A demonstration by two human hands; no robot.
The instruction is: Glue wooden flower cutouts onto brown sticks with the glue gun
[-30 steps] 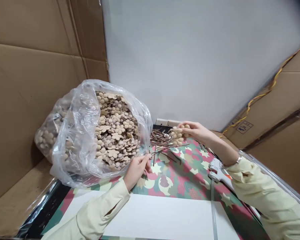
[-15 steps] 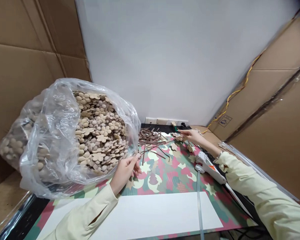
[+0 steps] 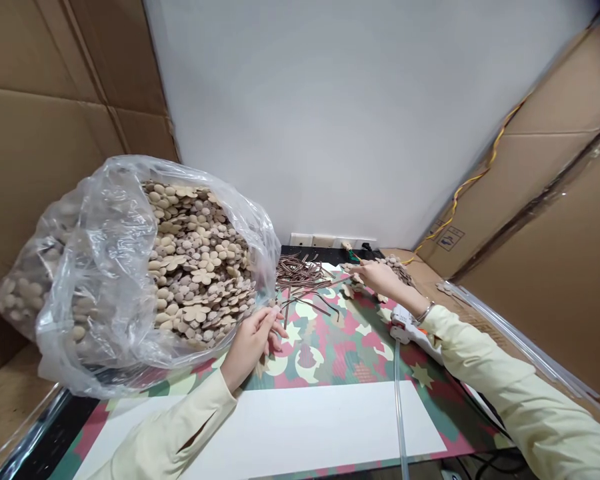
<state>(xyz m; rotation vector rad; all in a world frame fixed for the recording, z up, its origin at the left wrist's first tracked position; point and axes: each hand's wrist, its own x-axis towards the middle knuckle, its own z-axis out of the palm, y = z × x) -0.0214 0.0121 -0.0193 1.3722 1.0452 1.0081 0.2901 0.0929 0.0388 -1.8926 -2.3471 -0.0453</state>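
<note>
My left hand (image 3: 253,343) is beside the mouth of a clear plastic bag (image 3: 117,267) full of beige flower-shaped pieces (image 3: 205,267). Its thumb and forefinger are pinched together; what lies between them is too small to make out. Farther back on the right, my right hand (image 3: 383,280) reaches over the patterned surface, fingertips closed on the end of a thin brown strip (image 3: 341,280). More brown strips (image 3: 300,272) lie in a loose pile between the hands. Several flower pieces (image 3: 397,265) are heaped behind my right hand.
A white glue gun (image 3: 403,323) lies under my right forearm, with a clear tube (image 3: 400,400) in front. A white sheet (image 3: 320,427) covers the near edge. Power sockets (image 3: 325,241) line the wall; cardboard (image 3: 545,193) stands at the right, with a yellow cable (image 3: 455,203).
My right hand has shifted slightly toward me and left, uncovering the flower heap behind it. The strip now meets its fingertips. My left hand has barely moved.
</note>
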